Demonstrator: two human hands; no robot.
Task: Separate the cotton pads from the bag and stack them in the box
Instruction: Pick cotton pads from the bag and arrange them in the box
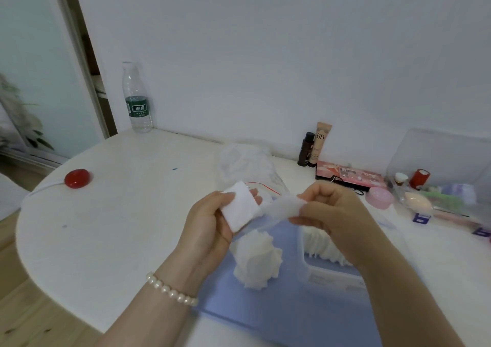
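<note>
My left hand (pixel 212 222) holds a small stack of square white cotton pads (pixel 240 206) between thumb and fingers. My right hand (pixel 326 208) pinches one thin pad (pixel 281 206), blurred, stretched between both hands. Below them a loose pile of pads (pixel 257 259) lies on a blue mat (pixel 279 309). A clear box (pixel 329 275) to the right holds a row of pads standing on edge, partly hidden by my right wrist. The crumpled clear bag (pixel 244 166) with a red drawstring lies behind my hands.
On the white table (pixel 119 214) stand a water bottle (pixel 136 99) at the back left and a red round object (pixel 77 178) with a white cord. Cosmetics tubes (pixel 316 145), a pink palette (pixel 350 176), a pink jar (pixel 379 197) and a clear organiser (pixel 438 176) crowd the right.
</note>
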